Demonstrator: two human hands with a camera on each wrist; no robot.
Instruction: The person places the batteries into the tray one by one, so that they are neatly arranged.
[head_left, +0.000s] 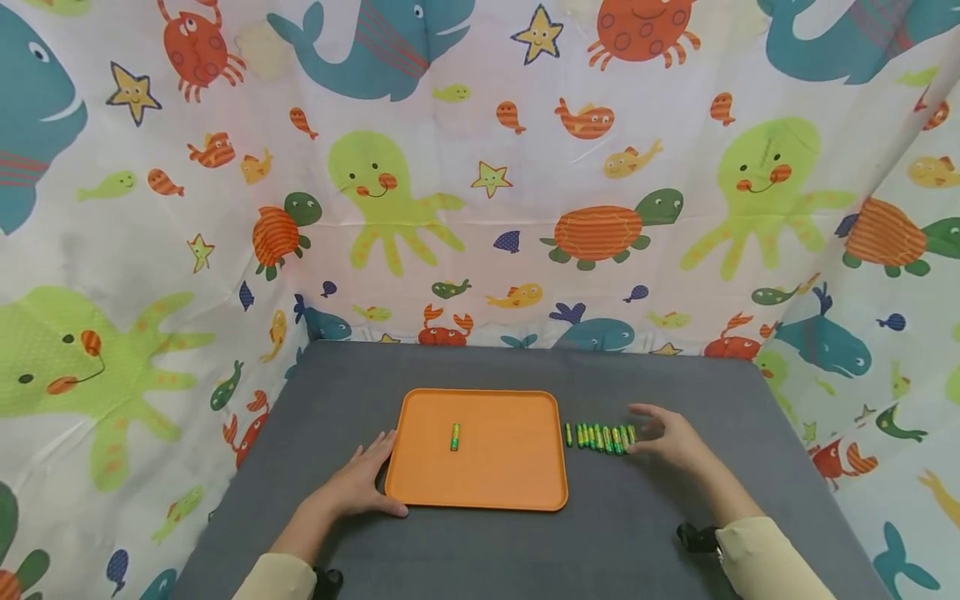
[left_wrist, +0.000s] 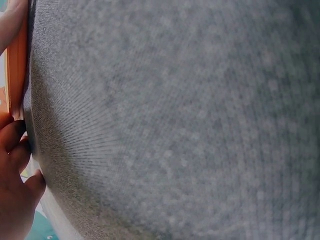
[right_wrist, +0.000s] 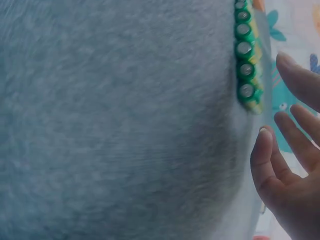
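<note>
An orange tray (head_left: 487, 450) lies on the grey table, and one green-and-yellow battery (head_left: 455, 437) is on it, left of its middle. My left hand (head_left: 363, 483) rests against the tray's left side, its thumb by the near left corner; in the left wrist view the tray's side (left_wrist: 18, 65) shows beside the fingers. To the tray's right, several similar batteries (head_left: 600, 438) lie side by side in a row. At the row's right end is my right hand (head_left: 672, 439), fingers spread and holding nothing. The right wrist view shows the battery ends (right_wrist: 244, 48) apart from the hand (right_wrist: 292, 170).
A grey cloth covers the table (head_left: 480, 554). Behind it and along both sides hangs a white curtain (head_left: 480, 308) printed with sea animals. A dark wrist device (head_left: 697, 537) sits by the right sleeve (head_left: 768, 554).
</note>
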